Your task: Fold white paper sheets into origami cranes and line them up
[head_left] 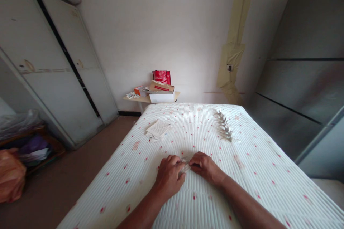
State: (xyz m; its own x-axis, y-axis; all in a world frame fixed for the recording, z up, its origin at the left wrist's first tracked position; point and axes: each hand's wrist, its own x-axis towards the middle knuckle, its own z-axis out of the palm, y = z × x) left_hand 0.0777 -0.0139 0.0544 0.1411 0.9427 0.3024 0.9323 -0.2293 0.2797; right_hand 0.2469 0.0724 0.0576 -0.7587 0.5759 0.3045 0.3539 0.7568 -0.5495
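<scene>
Near the front of the bed, my left hand [172,173] pinches a small piece of folded paper [187,165] from its left side. From the right, my right hand [205,166] has its fingers closed on the same paper, most of which the fingers hide. Beyond my left hand lies a loose stack of printed paper sheets [158,129]. Farther off on the right, several folded paper figures [225,126], crane-like with pointed tips, stand in a row running away from me.
A white quilted cover with red dots [199,200] spreads over the bed. Behind it, a small table [129,98] bears a white box [162,98], a red bag [161,77] and more folded paper pieces [132,95]. Cabinets [53,61] stand at left, a grey wardrobe [303,78] at right.
</scene>
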